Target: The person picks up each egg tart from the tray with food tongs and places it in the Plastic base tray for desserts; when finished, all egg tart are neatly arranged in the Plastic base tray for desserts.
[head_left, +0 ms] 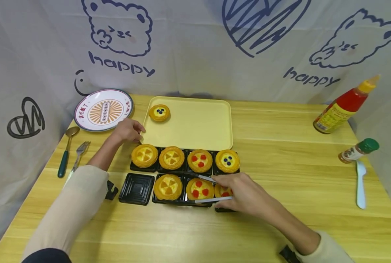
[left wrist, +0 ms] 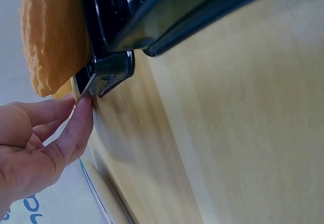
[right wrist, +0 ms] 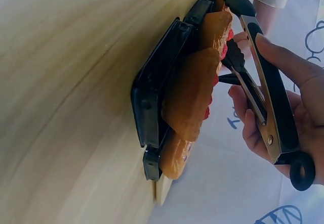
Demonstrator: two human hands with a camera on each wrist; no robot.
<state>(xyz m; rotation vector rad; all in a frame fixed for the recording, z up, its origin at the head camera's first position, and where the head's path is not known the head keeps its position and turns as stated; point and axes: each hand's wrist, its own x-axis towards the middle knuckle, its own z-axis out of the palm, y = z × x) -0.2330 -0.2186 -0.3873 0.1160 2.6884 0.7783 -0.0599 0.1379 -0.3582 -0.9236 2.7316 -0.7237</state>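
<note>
The right hand (head_left: 248, 195) grips black-handled metal tongs (head_left: 208, 189), arms spread around the red-dotted egg tart (head_left: 199, 189) in the black compartment tray (head_left: 137, 189). The left hand's fingers (head_left: 137, 128), relaxed, steady the pale yellow plastic tray (head_left: 195, 124) on the tabletop. Judged step: pick-up; next the tongs must close squarely on the crust.

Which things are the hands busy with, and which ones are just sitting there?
Busy with:
right hand gripping tongs
egg tarts in black tray
yellow tray, left hand touching its corner
blueberry tart on it

Just sitting:
plate
spoon
fork
ketchup bottle
spice jar
white spoon
</note>
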